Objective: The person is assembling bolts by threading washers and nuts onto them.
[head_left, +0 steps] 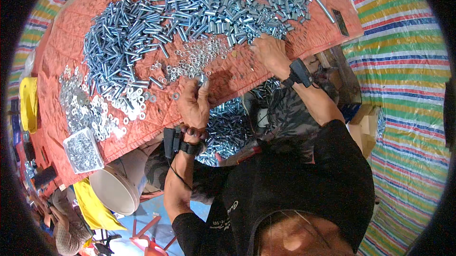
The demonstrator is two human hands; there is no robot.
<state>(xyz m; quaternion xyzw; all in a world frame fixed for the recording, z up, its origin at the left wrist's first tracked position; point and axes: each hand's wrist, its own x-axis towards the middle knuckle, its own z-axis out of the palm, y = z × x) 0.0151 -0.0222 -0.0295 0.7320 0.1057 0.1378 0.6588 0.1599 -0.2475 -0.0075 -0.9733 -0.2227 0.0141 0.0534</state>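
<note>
1. Pinching in the left hand (194,103) a small shiny metal piece (203,78), with thumb and fingers closed on it at the tips, on the side away from the body. Too small and too covered to read in full; seemingly pointing away from the body along its long axis, with no tilt to be made out.
2. Holding that piece just beside the near edge of the loose metal rings (202,56), with most of them lying straight beyond the left fingertips.
3. Resting with the right hand (271,55) at the near edge of the heap of short metal tubes (273,9), fingers curled and bunched inward. Impossible to tell from this view whether gripping a tube or merely touching the heap.
4. Spreading away from the right fingers, forward and to the left, in the case of the tubes; pointing every which way, with no shared long axis. Much nearer to the right hand than to the left.
5. Running forward and to the right from the left-held piece to the right fingertips, over a stretch of red cloth (323,33).
6. Lying farther left, beyond and beside the left hand: thin metal rods (114,42) and flat washers (133,106).
</note>
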